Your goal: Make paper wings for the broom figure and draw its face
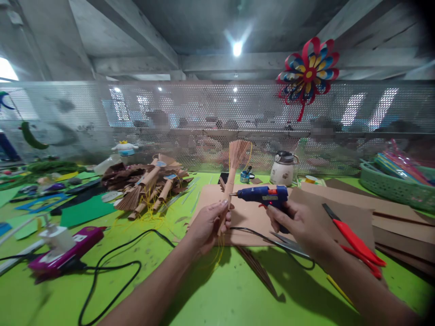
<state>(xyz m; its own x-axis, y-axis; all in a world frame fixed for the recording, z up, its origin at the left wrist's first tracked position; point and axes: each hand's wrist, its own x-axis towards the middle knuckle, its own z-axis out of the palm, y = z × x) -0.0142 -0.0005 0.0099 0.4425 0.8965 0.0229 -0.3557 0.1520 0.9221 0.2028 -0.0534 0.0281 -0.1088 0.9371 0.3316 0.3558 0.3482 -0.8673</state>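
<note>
Two items held over the card: paper roll pinched by left hand, glue gun gripped by right hand, nozzle at the paper roll. Scissors right of card.

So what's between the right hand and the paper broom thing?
The blue glue gun. The right hand grips it, its tip pointing at the paper broom in the left hand. The head view shows this; whether the tip touches is unclear.
</note>
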